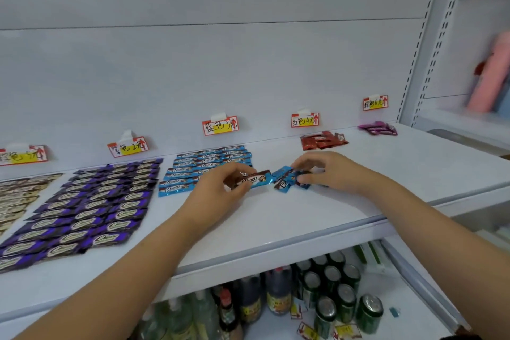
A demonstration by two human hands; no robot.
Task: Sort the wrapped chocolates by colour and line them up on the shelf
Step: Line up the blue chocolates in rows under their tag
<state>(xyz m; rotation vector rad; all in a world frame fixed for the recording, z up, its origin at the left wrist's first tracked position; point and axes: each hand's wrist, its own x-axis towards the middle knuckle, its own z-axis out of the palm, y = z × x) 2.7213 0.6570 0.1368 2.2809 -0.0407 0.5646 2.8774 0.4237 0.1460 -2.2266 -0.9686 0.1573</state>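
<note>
Both forearms reach over the white shelf (276, 218). Left hand (220, 188) pinches one blue chocolate (255, 180) beside the blue rows (198, 167); right hand (328, 171) curls over a small blue pile (289, 178).

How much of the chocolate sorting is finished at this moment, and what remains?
Done: the purple rows and beige rows look lined up, and most blue rows.

In hand: the left hand pinches one blue chocolate; the right hand rests on a loose blue pile.

Left: that pile, plus the red heap and pink heap, both still unaligned.
</note>
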